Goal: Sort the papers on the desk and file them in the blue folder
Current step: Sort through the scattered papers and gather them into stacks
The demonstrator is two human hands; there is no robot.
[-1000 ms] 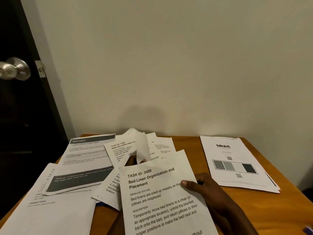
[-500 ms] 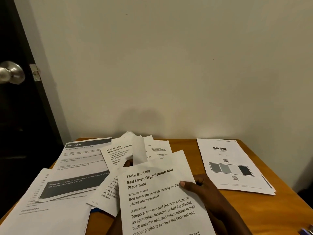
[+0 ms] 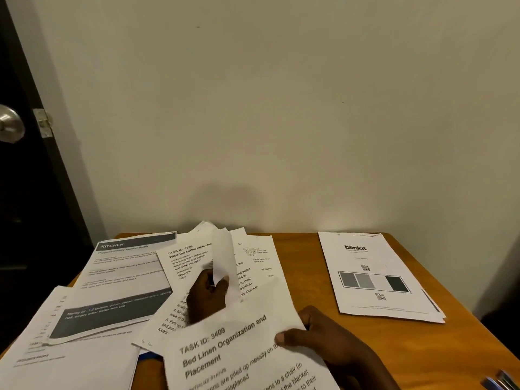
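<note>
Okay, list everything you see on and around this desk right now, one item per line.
Bed Linen sheet: one, white, front centre.
curled sheet: one, white, centre, raised.
loose printed sheets: several, white and grey, overlapping, desk's left half.
blinkit stack: one, white, desk's right side.
blue edge: one, blue, front, beneath the sheets; possibly the folder.
pens: count unclear, blue and dark, bottom right corner.
desk: one, brown wood, against wall.
door: one, dark, left; silver knob.
left hand: pinches curled sheet.
right hand: grips Bed Linen sheet.
</note>
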